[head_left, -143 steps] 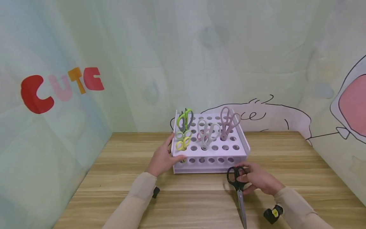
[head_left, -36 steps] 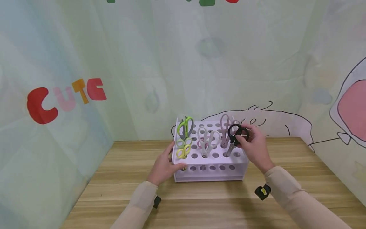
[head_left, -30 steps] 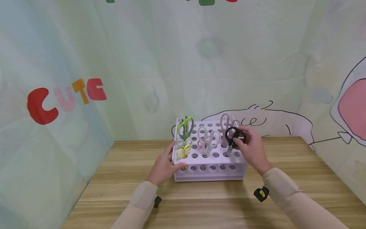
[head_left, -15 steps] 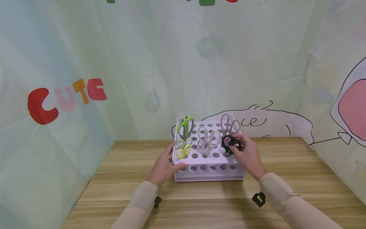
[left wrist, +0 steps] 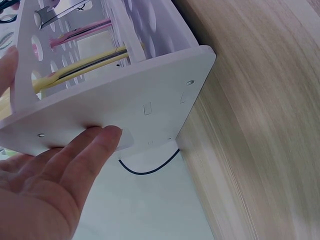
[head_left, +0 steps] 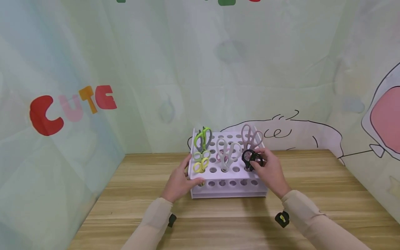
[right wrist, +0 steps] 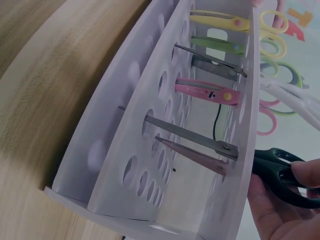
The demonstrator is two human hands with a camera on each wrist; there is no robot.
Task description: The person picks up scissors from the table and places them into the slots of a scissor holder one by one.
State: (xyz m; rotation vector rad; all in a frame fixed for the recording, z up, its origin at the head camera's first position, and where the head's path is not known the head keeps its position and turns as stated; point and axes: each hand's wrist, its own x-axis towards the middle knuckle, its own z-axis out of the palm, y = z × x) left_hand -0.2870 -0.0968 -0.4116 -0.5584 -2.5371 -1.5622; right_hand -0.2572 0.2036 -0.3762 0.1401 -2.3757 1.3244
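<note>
A white rack (head_left: pixel 229 175) with rows of round holes stands on the table and holds several scissors upright. My left hand (head_left: pixel 176 182) grips its left side, thumb on the top plate and fingers (left wrist: pixel 92 155) lying along the outer side panel. In my right hand (head_left: pixel 272 171) the black handles of a pair of scissors (right wrist: pixel 272 167) are pinched between thumb and fingers. Their steel blades run down through a front-row hole near the right end, and through the lower shelf, in the right wrist view. The mauve scissors (head_left: pixel 249 139) stand just behind them.
White scissors (head_left: pixel 225 163) stand mid-rack, with pink scissors (right wrist: pixel 207 92) behind. Along the left side are yellow scissors (head_left: pixel 200 165) and green-and-grey scissors (head_left: pixel 204 140). The wooden table (head_left: pixel 218 222) meets a printed curtain (head_left: pixel 156 86) behind the rack.
My right hand lifted the black scissors from before the rack, put their blades in a front-row hole, then lowered them until the handles sat near the top plate. My left hand stayed on the rack.
</note>
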